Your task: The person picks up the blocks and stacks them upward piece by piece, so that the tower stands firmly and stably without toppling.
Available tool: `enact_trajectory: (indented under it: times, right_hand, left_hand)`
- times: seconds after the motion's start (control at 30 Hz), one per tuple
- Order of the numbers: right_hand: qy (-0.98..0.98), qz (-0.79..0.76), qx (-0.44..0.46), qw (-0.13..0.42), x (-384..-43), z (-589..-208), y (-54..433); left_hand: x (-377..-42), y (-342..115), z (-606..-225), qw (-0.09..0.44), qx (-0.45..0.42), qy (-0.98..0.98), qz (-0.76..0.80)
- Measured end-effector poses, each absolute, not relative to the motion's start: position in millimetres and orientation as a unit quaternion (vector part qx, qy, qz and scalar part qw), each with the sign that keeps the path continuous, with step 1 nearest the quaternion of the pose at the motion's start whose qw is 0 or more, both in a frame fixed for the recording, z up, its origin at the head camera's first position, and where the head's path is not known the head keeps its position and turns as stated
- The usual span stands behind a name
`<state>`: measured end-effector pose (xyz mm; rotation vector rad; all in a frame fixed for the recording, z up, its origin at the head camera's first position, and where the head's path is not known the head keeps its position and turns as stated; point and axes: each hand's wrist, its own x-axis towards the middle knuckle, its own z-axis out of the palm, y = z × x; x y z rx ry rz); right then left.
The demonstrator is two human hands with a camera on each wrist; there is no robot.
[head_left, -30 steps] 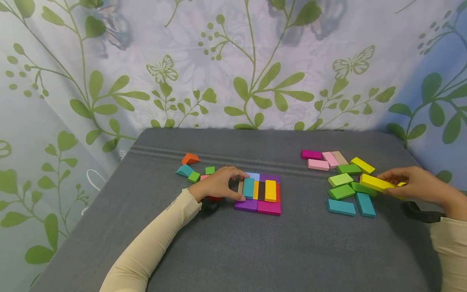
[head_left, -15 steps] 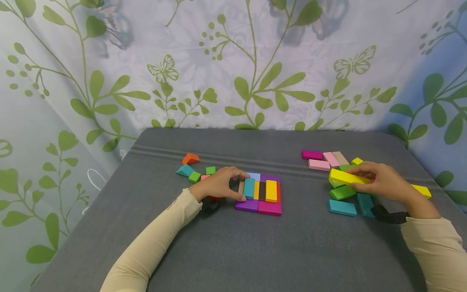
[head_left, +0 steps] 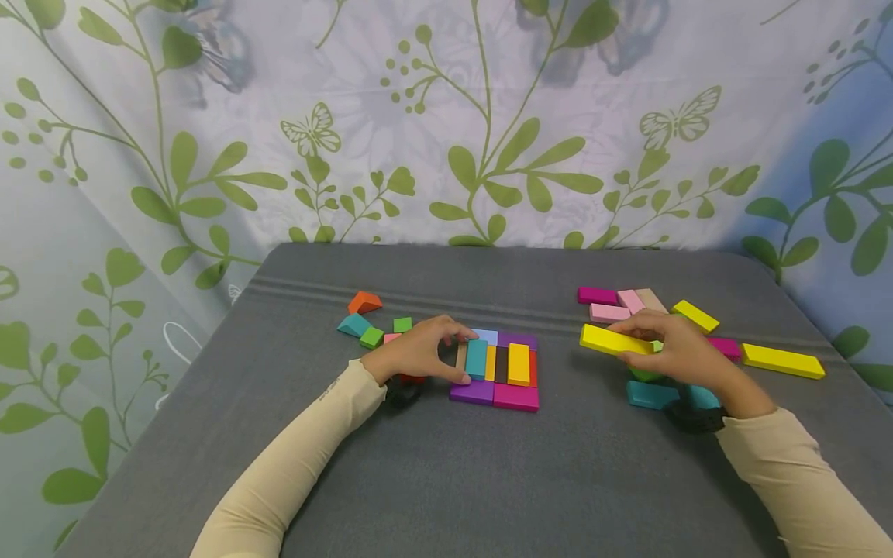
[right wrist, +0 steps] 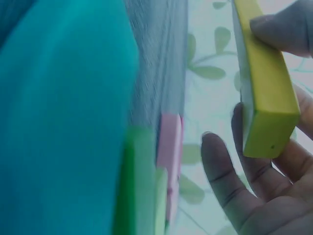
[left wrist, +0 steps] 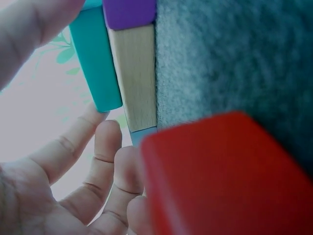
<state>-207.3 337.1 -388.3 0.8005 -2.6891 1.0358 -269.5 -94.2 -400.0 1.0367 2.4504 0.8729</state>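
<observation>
My left hand (head_left: 417, 353) pinches a teal block (head_left: 476, 359) end to end between thumb and fingertip; the left wrist view shows this teal block (left wrist: 95, 58) beside a bare wooden block (left wrist: 134, 76). It lies on a flat square of blocks with a purple block (head_left: 472, 392), a magenta block (head_left: 516, 397) and an orange-yellow block (head_left: 518, 364) on top. To the right, my right hand (head_left: 680, 353) holds a long yellow block (head_left: 610, 339) above the table, thumb on one side. The right wrist view shows that yellow block (right wrist: 271, 93) close up.
Under and around my right hand lie loose blocks: a teal block (head_left: 652, 395), a pink block (head_left: 609, 313), a magenta block (head_left: 596, 295) and another long yellow block (head_left: 783, 361). Left of the square are an orange block (head_left: 364, 302) and small green blocks (head_left: 372, 337). A patterned curtain (head_left: 446, 116) hangs behind.
My right hand has carried the yellow block leftward from the right-hand pile toward the square. The other long yellow block now shows at the far right. My left hand has stayed in place.
</observation>
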Motion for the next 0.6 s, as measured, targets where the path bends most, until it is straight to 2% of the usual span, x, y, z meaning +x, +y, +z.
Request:
enact_trajectory:
  times: [0.23, 0.6]
  right_hand:
    - [-0.876, 0.407, 0.255, 0.045, -212.6, -390.4, 308.6]
    - [-0.882, 0.398, 0.251, -0.007, -227.7, -385.5, 268.4]
  left_hand:
    - [-271.3, -95.9, -402.1, 0.168, 0.363, 0.861, 0.313]
    - [-273.9, -95.7, -405.5, 0.176, 0.354, 0.860, 0.321]
